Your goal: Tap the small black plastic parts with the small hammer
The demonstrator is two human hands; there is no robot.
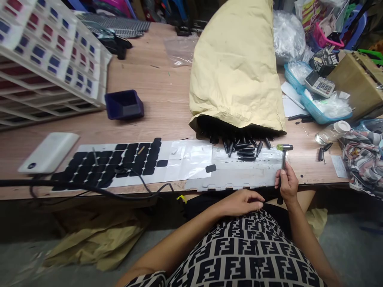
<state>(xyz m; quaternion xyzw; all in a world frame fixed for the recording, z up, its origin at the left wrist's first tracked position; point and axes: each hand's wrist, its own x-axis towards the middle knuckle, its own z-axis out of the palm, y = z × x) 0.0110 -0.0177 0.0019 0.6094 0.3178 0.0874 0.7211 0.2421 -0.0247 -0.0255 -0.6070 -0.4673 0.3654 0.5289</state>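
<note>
My right hand (287, 182) is closed around the dark handle of a small hammer (283, 155), held upright at the table's front edge; its head has a yellow-green face on one side. My left hand (244, 201) rests at my lap just below the edge, fingers stretched loosely and holding nothing. Several black tapered tubes (245, 153) lie on a grey board (233, 178) between the hands and a large paper bag (236, 67). More tubes fill the bag's dark mouth. One black rounded pad (210, 168) sits on the board's left part.
Rows of black rounded pads (98, 163) cover a white sheet to the left, with a black cable (89, 189) across the front. Behind stand a purple tray (124, 104) and a white crate (60, 52). A bottle (332, 132), blue baskets (326, 109) and a calculator (319, 83) are right.
</note>
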